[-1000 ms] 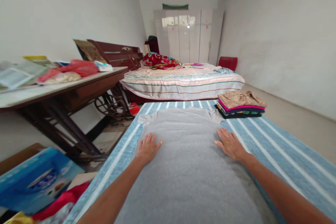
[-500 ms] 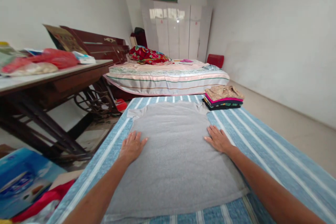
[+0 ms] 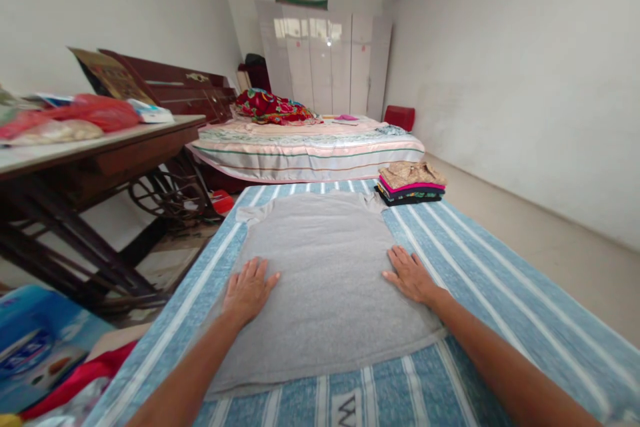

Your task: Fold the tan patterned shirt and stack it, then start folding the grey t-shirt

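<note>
A grey T-shirt (image 3: 323, 267) lies spread flat on a blue sheet with white stripes (image 3: 500, 280). My left hand (image 3: 247, 290) rests palm down on the shirt's left side, fingers stretched out. On the shirt's right edge my right hand (image 3: 410, 275) lies flat too, fingers apart. Neither hand holds anything. A stack of folded clothes (image 3: 410, 183) sits at the far right corner of the sheet, beyond my right hand.
A dark wooden table (image 3: 100, 153) with bags and papers stands at the left. A blue box (image 3: 35, 340) and red cloth lie at the lower left. Beyond the sheet is a bed (image 3: 305, 147), then white wardrobes (image 3: 325, 67). Bare floor runs along the right.
Both hands have slid back toward me along the shirt's sides. The view has pulled back, so the shirt's near hem and more of the striped sheet now show.
</note>
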The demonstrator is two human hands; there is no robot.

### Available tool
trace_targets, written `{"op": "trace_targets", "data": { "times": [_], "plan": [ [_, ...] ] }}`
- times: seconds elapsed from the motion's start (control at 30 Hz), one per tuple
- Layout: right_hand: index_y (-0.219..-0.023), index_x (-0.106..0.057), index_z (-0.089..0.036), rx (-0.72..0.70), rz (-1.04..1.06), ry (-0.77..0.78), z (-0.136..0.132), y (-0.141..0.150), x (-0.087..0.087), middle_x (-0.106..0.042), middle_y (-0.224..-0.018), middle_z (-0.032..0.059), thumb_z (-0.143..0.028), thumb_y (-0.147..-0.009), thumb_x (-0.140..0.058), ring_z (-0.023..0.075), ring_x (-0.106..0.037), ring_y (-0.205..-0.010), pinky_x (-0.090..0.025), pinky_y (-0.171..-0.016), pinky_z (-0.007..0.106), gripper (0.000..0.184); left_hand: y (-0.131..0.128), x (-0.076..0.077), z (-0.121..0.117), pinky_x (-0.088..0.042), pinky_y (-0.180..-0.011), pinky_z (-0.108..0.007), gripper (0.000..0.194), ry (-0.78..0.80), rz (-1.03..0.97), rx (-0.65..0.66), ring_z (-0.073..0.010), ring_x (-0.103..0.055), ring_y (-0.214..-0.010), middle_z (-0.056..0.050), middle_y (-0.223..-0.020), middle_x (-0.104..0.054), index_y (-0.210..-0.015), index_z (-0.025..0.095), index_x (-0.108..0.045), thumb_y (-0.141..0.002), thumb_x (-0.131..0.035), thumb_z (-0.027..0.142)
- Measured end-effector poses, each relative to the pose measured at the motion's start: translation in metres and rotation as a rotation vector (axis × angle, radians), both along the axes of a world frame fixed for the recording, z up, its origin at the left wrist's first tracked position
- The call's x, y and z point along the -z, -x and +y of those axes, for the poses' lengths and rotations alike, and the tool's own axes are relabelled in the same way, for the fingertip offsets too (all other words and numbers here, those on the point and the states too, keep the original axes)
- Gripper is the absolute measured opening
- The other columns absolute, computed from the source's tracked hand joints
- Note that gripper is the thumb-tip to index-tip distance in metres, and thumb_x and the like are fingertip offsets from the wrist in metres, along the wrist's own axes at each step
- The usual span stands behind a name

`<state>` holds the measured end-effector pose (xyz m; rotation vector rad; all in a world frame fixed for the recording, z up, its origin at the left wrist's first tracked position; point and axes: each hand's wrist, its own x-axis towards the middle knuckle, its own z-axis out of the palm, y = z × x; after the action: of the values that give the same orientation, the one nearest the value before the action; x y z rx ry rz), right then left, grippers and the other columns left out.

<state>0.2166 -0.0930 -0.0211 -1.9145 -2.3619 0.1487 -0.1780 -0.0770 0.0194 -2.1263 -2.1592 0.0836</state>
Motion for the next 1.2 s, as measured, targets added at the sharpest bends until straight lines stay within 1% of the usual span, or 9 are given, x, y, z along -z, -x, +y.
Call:
{"op": "trace_targets", "data": {
  "times": [0.2, 0.33, 0.43, 0.57, 0.67, 0.77, 0.9, 1.03, 1.2],
  "plan": [
    [-0.144, -0.028, -0.009, 0.007, -0.013, -0.038, -0.016, 0.005, 0.0, -0.02, -0.151, 0.0161, -0.061, -0.091, -0.021, 0.0285, -0.014, -0.14, -0.016, -0.11, 0.051, 0.075, -0.004, -0.003, -0.012, -0.026, -0.107, -0.047, 0.059, -0.016, -0.024, -0.007, -0.0295, -0.027, -0.137, -0.017, -0.148, -0.03, -0.138, 0.009, -0.039, -0.091, -0.028, 0.043],
    [-0.144, -0.029, -0.008, 0.009, 0.002, -0.022, -0.031, 0.009, 0.003, -0.023, -0.15, 0.0168, -0.062, -0.09, -0.021, 0.0291, -0.017, -0.139, -0.017, -0.11, 0.051, 0.076, -0.003, 0.002, -0.026, -0.027, -0.107, -0.047, 0.058, -0.05, 0.021, -0.001, -0.03, -0.028, -0.137, -0.017, -0.148, -0.032, -0.137, 0.01, -0.04, -0.091, -0.03, 0.044],
    [-0.143, -0.03, -0.009, 0.03, 0.005, -0.02, -0.038, 0.01, 0.0, -0.023, -0.15, 0.0165, -0.062, -0.091, -0.022, 0.0289, -0.018, -0.139, -0.018, -0.11, 0.05, 0.075, 0.0, 0.004, -0.033, -0.028, -0.107, -0.045, 0.058, -0.034, 0.027, 0.004, -0.0294, -0.028, -0.137, -0.017, -0.148, -0.032, -0.136, 0.011, -0.041, -0.091, -0.032, 0.045],
    [-0.143, -0.03, -0.009, 0.031, 0.002, 0.0, -0.044, 0.01, -0.004, -0.024, -0.15, 0.0159, -0.059, -0.091, -0.025, 0.0277, -0.018, -0.139, -0.018, -0.11, 0.05, 0.073, -0.002, -0.001, -0.038, -0.027, -0.108, -0.044, 0.057, -0.017, 0.038, -0.007, -0.0278, -0.027, -0.137, -0.016, -0.148, -0.031, -0.138, 0.01, -0.039, -0.092, -0.03, 0.043],
    [-0.142, -0.032, -0.009, 0.034, 0.01, -0.024, -0.051, 0.007, -0.003, -0.025, -0.149, 0.0154, -0.059, -0.091, -0.027, 0.0272, -0.019, -0.139, -0.019, -0.11, 0.05, 0.072, -0.006, -0.004, -0.046, -0.027, -0.108, -0.044, 0.056, -0.017, 0.074, -0.012, -0.0276, -0.027, -0.137, -0.014, -0.148, -0.032, -0.138, 0.011, -0.04, -0.092, -0.028, 0.042],
    [-0.142, -0.032, -0.01, 0.025, 0.005, -0.052, -0.059, 0.002, 0.002, -0.024, -0.15, 0.0137, -0.06, -0.091, -0.026, 0.0266, -0.019, -0.139, -0.019, -0.11, 0.05, 0.072, -0.005, 0.0, -0.06, -0.028, -0.108, -0.044, 0.054, -0.02, 0.111, 0.023, -0.0272, -0.027, -0.137, -0.012, -0.148, -0.032, -0.137, 0.014, -0.042, -0.091, -0.031, 0.042],
    [-0.142, -0.033, -0.01, 0.036, 0.006, -0.027, -0.067, 0.0, 0.004, -0.024, -0.15, 0.0139, -0.061, -0.09, -0.024, 0.0267, -0.02, -0.139, -0.02, -0.11, 0.05, 0.073, 0.0, 0.005, -0.075, -0.028, -0.108, -0.044, 0.053, -0.034, 0.109, 0.058, -0.0272, -0.029, -0.137, -0.012, -0.147, -0.035, -0.135, 0.016, -0.045, -0.09, -0.035, 0.041],
    [-0.142, -0.034, -0.012, 0.054, 0.013, -0.023, -0.071, 0.004, 0.001, -0.026, -0.149, 0.014, -0.062, -0.09, -0.026, 0.0278, -0.021, -0.138, -0.02, -0.11, 0.051, 0.073, 0.004, 0.006, -0.078, -0.029, -0.107, -0.047, 0.049, -0.052, 0.062, 0.099, -0.0287, -0.032, -0.135, -0.013, -0.145, -0.039, -0.13, 0.017, -0.051, -0.089, -0.036, 0.038],
    [-0.141, -0.036, -0.013, 0.077, 0.017, -0.045, -0.07, 0.008, 0.0, -0.028, -0.148, 0.0124, -0.06, -0.09, -0.028, 0.0272, -0.023, -0.138, -0.022, -0.11, 0.049, 0.07, 0.004, 0.008, -0.078, -0.028, -0.107, -0.047, 0.051, -0.038, 0.042, 0.08, -0.0269, -0.03, -0.136, -0.011, -0.145, -0.038, -0.132, 0.018, -0.05, -0.086, -0.037, 0.038]
  ]
}}
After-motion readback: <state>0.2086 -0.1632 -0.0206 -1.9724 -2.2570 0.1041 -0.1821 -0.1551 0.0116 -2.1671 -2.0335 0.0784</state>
